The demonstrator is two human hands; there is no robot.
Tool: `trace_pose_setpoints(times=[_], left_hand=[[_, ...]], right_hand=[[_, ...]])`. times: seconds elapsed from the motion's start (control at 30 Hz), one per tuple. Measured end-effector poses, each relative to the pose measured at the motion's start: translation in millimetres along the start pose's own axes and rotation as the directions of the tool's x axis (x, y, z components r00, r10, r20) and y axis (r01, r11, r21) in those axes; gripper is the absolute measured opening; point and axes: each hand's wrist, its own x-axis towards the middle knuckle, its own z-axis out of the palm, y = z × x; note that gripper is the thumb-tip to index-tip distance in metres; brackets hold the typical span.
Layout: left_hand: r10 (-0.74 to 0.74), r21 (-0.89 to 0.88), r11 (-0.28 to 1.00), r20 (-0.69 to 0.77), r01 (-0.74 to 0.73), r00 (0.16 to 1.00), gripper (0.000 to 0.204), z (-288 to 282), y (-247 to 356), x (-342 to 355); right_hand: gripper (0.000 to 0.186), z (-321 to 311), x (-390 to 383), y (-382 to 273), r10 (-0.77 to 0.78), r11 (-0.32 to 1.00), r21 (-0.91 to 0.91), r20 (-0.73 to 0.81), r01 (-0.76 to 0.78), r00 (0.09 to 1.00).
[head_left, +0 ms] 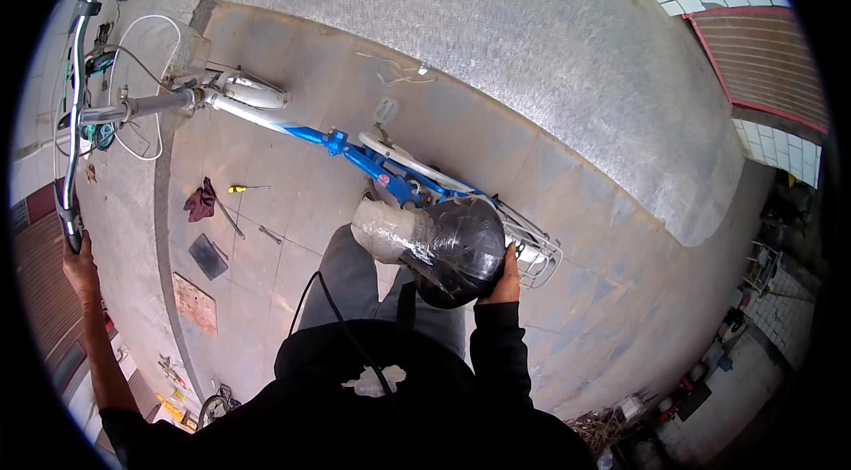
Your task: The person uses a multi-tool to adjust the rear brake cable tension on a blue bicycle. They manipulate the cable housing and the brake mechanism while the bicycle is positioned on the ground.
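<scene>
A blue and white bicycle [355, 153] stands in front of me, its front end toward the left. My left hand [81, 272] is closed on the black handlebar grip [74, 239] at the near end of the silver handlebar [77, 89]. Right below me is the bicycle saddle [461, 248], wrapped in shiny clear plastic, black at the back and whitish at the nose. My right hand [505, 282] holds the rear right edge of this saddle, its fingers partly hidden by it. Behind the saddle shows a white wire rear rack [539, 262].
On the tiled floor at left lie a yellow-handled screwdriver [248, 189], a dark red cloth [200, 201], a dark flat plate [209, 255] and a rusty square board [195, 303]. A raised grey concrete strip [443, 9] runs along the far side. Brushwood [603, 430] lies at lower right.
</scene>
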Motion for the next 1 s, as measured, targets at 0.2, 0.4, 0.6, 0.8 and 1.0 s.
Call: trace_pose_setpoints(times=[0.2,0.4,0.6,0.8,1.0], left_hand=[[0.020,-0.150,0.989,0.016,-0.018,1.000,0.032,11.2,-44.6,9.2],[-0.004,-0.079,0.997,0.047,0.008,0.999,0.030,-1.0,3.6,0.0],[0.128,0.016,0.992,0.045,-0.128,0.991,0.029,-21.3,92.1,58.7],[0.280,0.099,0.952,0.106,-0.290,0.954,0.032,-5.3,107.5,160.1],[0.428,0.160,0.889,0.035,-0.428,0.903,0.033,11.6,185.2,214.2]], right_hand=[[0.045,28.7,28.2,-57.5,-0.081,0.995,-0.062,0.050,0.084,0.995],[0.047,43.1,84.4,-116.3,-0.108,0.989,-0.086,0.094,0.117,0.990],[0.049,65.5,118.6,-154.6,-0.225,0.962,-0.143,0.059,0.231,0.973],[0.052,84.3,152.2,-192.2,-0.266,0.930,-0.246,0.055,0.271,0.962],[0.055,79.6,210.4,-234.3,-0.265,0.908,-0.302,0.123,0.291,0.956]])
